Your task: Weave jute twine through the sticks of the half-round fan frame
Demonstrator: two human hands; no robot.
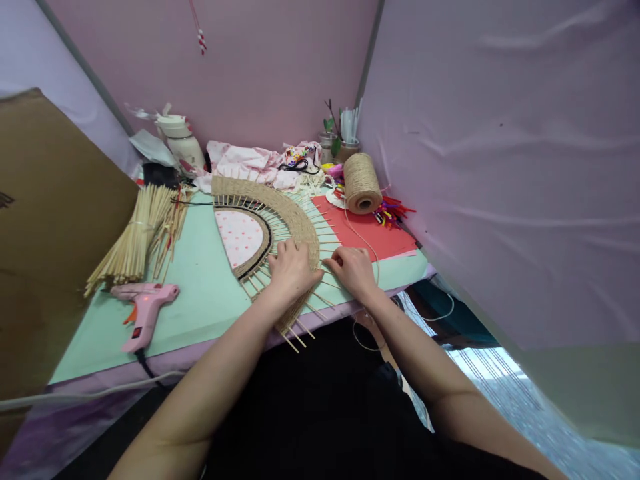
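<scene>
A half-round woven piece (305, 220) of thin sticks and twine lies on the table, with a pink-dotted white panel (240, 237) at its inner side. My left hand (293, 267) rests on its woven band, fingers bent over it and the thumb reaching toward the outer edge. At that outer edge my right hand (353, 268) pinches twine close to the stick ends. The twine (361, 239) runs from a large spool (362, 183) at the back right, and a loop of it hangs below the table edge.
A pink glue gun (147, 312) and a bundle of sticks (133, 237) lie at the left beside a cardboard sheet (50, 233). Red paper (370, 233) lies under the spool. A bottle (181, 141), cloth (245, 159) and cups of straws (349, 130) stand along the back wall.
</scene>
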